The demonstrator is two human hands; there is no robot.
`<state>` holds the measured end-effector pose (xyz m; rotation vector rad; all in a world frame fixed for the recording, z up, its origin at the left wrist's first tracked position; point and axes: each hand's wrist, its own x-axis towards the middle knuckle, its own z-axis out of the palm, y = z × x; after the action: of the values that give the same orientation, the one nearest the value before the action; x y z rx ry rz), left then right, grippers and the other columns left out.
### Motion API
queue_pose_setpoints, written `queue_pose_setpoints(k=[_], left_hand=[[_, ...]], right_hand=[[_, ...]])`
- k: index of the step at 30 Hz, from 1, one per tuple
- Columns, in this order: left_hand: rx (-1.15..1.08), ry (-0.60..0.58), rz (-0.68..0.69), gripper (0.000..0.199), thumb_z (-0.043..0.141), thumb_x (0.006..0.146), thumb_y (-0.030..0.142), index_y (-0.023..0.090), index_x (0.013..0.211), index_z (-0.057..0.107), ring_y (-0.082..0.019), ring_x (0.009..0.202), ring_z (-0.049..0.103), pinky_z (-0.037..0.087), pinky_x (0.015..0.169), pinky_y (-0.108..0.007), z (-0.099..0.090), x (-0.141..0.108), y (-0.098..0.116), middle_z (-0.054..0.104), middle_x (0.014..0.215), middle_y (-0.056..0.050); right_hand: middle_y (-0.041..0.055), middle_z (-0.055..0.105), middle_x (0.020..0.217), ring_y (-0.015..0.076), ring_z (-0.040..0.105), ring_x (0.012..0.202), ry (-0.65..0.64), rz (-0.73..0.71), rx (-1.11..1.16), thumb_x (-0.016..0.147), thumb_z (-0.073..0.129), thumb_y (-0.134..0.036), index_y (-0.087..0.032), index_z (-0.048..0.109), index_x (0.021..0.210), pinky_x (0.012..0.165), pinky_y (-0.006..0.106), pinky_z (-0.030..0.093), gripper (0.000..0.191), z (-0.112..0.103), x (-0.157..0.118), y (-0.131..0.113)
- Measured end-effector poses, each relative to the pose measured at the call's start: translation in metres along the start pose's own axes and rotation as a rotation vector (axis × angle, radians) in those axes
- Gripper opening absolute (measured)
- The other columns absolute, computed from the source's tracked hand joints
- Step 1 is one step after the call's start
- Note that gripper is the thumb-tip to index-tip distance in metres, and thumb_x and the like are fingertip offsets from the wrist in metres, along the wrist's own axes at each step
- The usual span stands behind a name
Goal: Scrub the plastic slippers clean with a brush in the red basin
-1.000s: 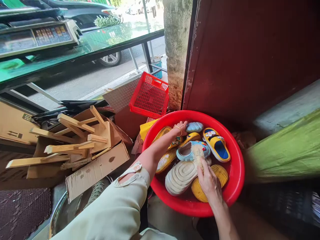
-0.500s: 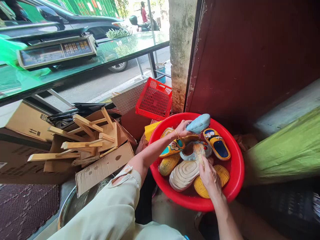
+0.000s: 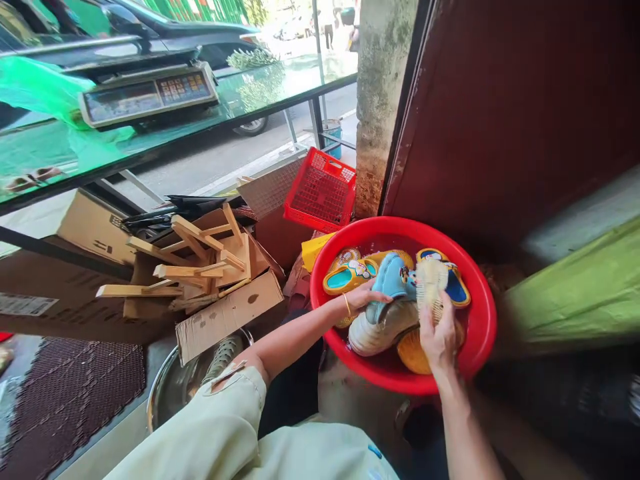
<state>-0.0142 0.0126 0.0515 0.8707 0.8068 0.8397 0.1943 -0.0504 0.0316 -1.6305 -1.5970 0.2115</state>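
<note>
Over a red basin (image 3: 487, 327), my left hand (image 3: 363, 297) grips a light blue slipper (image 3: 390, 280) tilted on its side, its decorated upper facing right. My right hand (image 3: 440, 330) is closed on a pale scrubbing brush (image 3: 431, 283), whose bristles are close beside the blue slipper; I cannot tell whether they touch. Below lie a cream-soled shoe (image 3: 367, 333) and a yellow sole (image 3: 414, 352). A yellow slipper with a turquoise inside (image 3: 343, 277) rests at the basin's left, and a yellow and navy slipper (image 3: 463, 287) at its right, partly behind the brush.
A red plastic crate (image 3: 323, 190) stands behind the basin, near the wall post (image 3: 375, 107). Wooden stool legs (image 3: 200, 267) and cardboard (image 3: 230, 313) are piled to the left. A scale (image 3: 150, 97) sits on a glass counter. Green cloth (image 3: 575, 287) hangs at right.
My left hand has brought the blue slipper down and nearer, turning it so its upper shows. The brush in my right hand has risen and moved right, beside the slipper. The view has shifted slightly.
</note>
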Motion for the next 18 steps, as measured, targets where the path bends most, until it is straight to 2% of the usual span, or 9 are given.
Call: queue_pose_setpoints(k=[2, 4, 6, 8, 11, 13, 16, 18], left_hand=[[-0.061, 0.012, -0.070, 0.067, 0.076, 0.071, 0.023, 0.029, 0.136, 0.061, -0.029, 0.115, 0.066, 0.052, 0.100, -0.044, -0.003, -0.011, -0.007, 0.071, 0.126, -0.006], [-0.115, 0.006, -0.108, 0.063, 0.073, 0.070, 0.022, 0.024, 0.132, 0.063, -0.028, 0.107, 0.068, 0.054, 0.093, -0.040, -0.008, -0.015, -0.010, 0.073, 0.117, -0.007], [-0.117, 0.005, -0.129, 0.064, 0.073, 0.067, 0.020, 0.021, 0.131, 0.065, -0.025, 0.098, 0.069, 0.054, 0.088, -0.035, -0.010, -0.015, -0.010, 0.075, 0.109, -0.007], [-0.088, 0.006, -0.141, 0.071, 0.074, 0.065, 0.019, 0.022, 0.135, 0.063, -0.023, 0.094, 0.069, 0.054, 0.086, -0.033, -0.011, -0.016, -0.009, 0.075, 0.108, -0.006], [-0.049, 0.006, -0.130, 0.078, 0.075, 0.065, 0.021, 0.027, 0.142, 0.059, -0.022, 0.100, 0.068, 0.053, 0.090, -0.033, -0.009, -0.019, -0.009, 0.074, 0.116, -0.005], [-0.022, 0.007, -0.126, 0.077, 0.077, 0.065, 0.022, 0.027, 0.140, 0.060, -0.024, 0.105, 0.067, 0.052, 0.093, -0.034, -0.008, -0.020, -0.011, 0.073, 0.117, -0.005], [-0.013, 0.034, -0.126, 0.068, 0.078, 0.063, 0.021, 0.024, 0.130, 0.066, -0.024, 0.103, 0.067, 0.051, 0.094, -0.036, -0.012, -0.019, -0.013, 0.074, 0.110, -0.005], [-0.039, 0.049, -0.113, 0.054, 0.076, 0.063, 0.021, 0.020, 0.117, 0.070, -0.025, 0.095, 0.068, 0.053, 0.091, -0.039, -0.016, -0.017, -0.013, 0.075, 0.100, -0.007]], right_hand=[[0.0213, 0.065, 0.140, 0.0320, 0.068, 0.121, -0.061, -0.118, -0.005, 0.103, 0.044, -0.047, -0.013, 0.045, 0.155, 0.093, 0.042, 0.060, 0.062, -0.003, -0.011, -0.019], [0.0179, 0.070, 0.133, 0.0294, 0.073, 0.111, -0.171, -0.201, -0.077, 0.103, 0.044, -0.044, -0.017, 0.050, 0.153, 0.087, 0.037, 0.061, 0.057, -0.002, -0.016, -0.033], [0.0169, 0.074, 0.122, 0.0278, 0.076, 0.097, -0.221, -0.191, -0.186, 0.105, 0.041, -0.041, -0.019, 0.054, 0.152, 0.078, 0.034, 0.062, 0.054, -0.001, -0.013, -0.037], [0.0180, 0.076, 0.115, 0.0276, 0.077, 0.091, -0.188, -0.132, -0.242, 0.105, 0.039, -0.040, -0.017, 0.054, 0.152, 0.074, 0.034, 0.061, 0.054, 0.000, -0.002, -0.032], [0.0208, 0.075, 0.118, 0.0298, 0.076, 0.098, -0.115, -0.073, -0.219, 0.105, 0.039, -0.040, -0.012, 0.052, 0.152, 0.078, 0.036, 0.061, 0.057, 0.003, 0.014, -0.023], [0.0214, 0.073, 0.125, 0.0312, 0.075, 0.105, -0.113, -0.078, -0.184, 0.104, 0.041, -0.040, -0.010, 0.052, 0.152, 0.082, 0.037, 0.062, 0.057, 0.006, 0.014, -0.024], [0.0185, 0.070, 0.135, 0.0296, 0.073, 0.113, -0.199, -0.174, -0.093, 0.104, 0.043, -0.038, -0.011, 0.050, 0.152, 0.088, 0.036, 0.062, 0.056, 0.010, -0.006, -0.035], [0.0159, 0.068, 0.139, 0.0274, 0.072, 0.117, -0.258, -0.235, -0.035, 0.104, 0.043, -0.036, -0.013, 0.051, 0.152, 0.090, 0.034, 0.062, 0.053, 0.009, -0.024, -0.043]])
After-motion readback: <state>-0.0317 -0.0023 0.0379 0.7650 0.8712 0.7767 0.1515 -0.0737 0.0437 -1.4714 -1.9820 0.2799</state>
